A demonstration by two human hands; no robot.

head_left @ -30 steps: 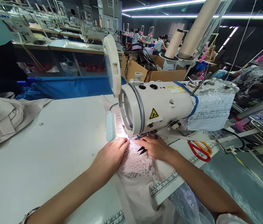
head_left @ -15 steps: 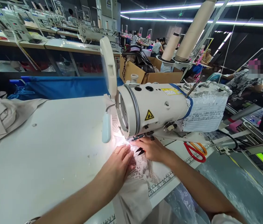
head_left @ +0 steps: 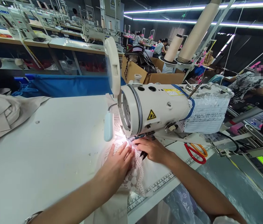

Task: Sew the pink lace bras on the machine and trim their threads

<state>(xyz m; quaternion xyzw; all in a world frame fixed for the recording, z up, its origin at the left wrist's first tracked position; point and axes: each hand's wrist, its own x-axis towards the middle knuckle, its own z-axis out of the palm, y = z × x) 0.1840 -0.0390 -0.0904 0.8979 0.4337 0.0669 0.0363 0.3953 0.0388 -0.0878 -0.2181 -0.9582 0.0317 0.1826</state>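
Under the head of a white sewing machine [head_left: 161,102] lies pale pink lace fabric [head_left: 135,179], lit brightly near the needle area. My left hand [head_left: 117,163] rests flat on the lace with its fingers spread, just in front of the machine. On the right, my right hand [head_left: 152,150] is closed, its fingertips at the lace edge beside the needle area. Black pointed blades of thread snips [head_left: 143,155] stick out from under its palm; their handle is hidden. Beige cloth [head_left: 110,208] joins or lies under the lace, below my left forearm.
Beige fabric [head_left: 7,116] is heaped at the table's left. Red- and orange-handled scissors [head_left: 194,153] lie by a ruler strip [head_left: 159,186] on the right. A small lamp [head_left: 108,126] hangs at the machine head. A cardboard box [head_left: 164,77] and thread cones [head_left: 173,48] stand behind; people sit farther off.
The lace has turned and spread, with its scalloped edge now showing between my hands. The beige cloth has shifted left. My left fingers have spread, and the snips' blades are more covered.
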